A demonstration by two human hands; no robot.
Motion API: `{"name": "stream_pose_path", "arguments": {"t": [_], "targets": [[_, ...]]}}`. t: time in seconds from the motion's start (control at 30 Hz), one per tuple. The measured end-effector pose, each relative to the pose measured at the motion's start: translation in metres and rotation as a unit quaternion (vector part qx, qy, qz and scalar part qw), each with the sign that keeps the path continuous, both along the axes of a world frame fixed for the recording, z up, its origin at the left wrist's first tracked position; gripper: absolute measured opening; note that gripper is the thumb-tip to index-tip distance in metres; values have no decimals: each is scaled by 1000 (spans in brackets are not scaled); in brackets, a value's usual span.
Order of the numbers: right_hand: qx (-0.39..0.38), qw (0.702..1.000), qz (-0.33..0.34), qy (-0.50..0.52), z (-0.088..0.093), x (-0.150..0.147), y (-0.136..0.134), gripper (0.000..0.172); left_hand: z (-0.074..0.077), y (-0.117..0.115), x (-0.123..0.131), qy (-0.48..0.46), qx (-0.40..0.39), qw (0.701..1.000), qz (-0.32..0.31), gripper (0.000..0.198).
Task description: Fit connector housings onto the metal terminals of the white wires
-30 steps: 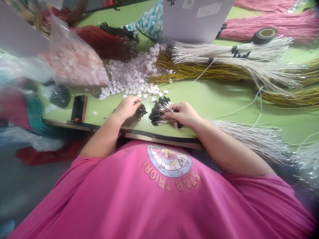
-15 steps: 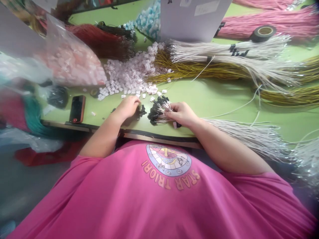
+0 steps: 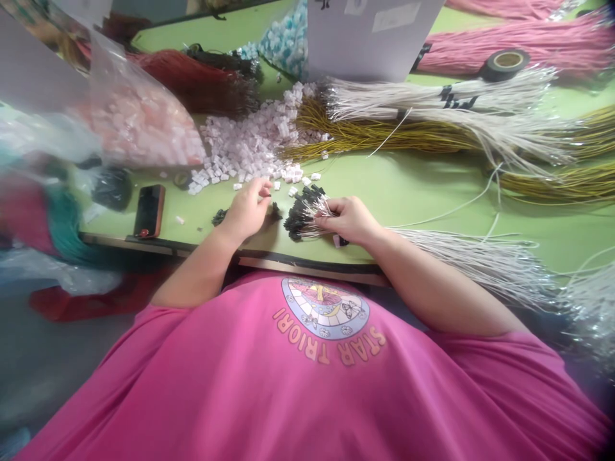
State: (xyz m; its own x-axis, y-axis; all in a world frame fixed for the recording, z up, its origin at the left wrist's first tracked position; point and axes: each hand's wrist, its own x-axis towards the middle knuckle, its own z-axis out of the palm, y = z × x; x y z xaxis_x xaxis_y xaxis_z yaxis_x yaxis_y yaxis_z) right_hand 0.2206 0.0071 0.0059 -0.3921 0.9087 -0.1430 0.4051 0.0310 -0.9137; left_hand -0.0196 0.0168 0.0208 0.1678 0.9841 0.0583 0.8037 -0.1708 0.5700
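Observation:
My right hand [image 3: 350, 221] is closed around a bundle of thin white wires [image 3: 314, 218]. Black connectors [image 3: 298, 218] cluster on the wire ends, pointing left. The rest of the white wires [image 3: 471, 256] trails to the right beneath the forearm. My left hand [image 3: 247, 208] hovers over a small pile of loose black pieces [image 3: 221, 216], which shows on both sides of it. Its thumb and fingers are pinched, with a tiny dark bit at the tips, too small to make out. A gap separates the two hands.
Many small white connector housings [image 3: 250, 144] lie heaped ahead of the hands. A phone [image 3: 148, 211] and a bag of pinkish parts [image 3: 144, 128] are at left. Yellow wires [image 3: 384, 136], pink wires [image 3: 471, 48] and a black tape roll [image 3: 504, 64] lie at the back right.
My left hand has risen slightly from the black pieces and turned, its fingertips moving away from me. More of the pile shows at its left. My right hand keeps its hold on the wires.

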Motion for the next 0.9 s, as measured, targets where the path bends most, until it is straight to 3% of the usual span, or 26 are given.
{"name": "stream_pose_path", "arguments": {"t": [0.1, 0.27, 0.4, 0.9], "targets": [[-4, 1000, -8, -6, 0, -1, -1, 17, 4, -21, 20, -160, -67, 984, -45, 22], [-21, 1000, -4, -6, 5, -2, -5, 16, -12, -30, 38, -235, -94, 965, -66, 19], [-9, 1000, -9, -20, 6, -3, -6, 13, -17, -27, 39, -224, -72, 970, -60, 26], [167, 981, -12, -99, -4, -6, -6, 12, -8, -33, 43, -169, -37, 984, -51, 27]]}}
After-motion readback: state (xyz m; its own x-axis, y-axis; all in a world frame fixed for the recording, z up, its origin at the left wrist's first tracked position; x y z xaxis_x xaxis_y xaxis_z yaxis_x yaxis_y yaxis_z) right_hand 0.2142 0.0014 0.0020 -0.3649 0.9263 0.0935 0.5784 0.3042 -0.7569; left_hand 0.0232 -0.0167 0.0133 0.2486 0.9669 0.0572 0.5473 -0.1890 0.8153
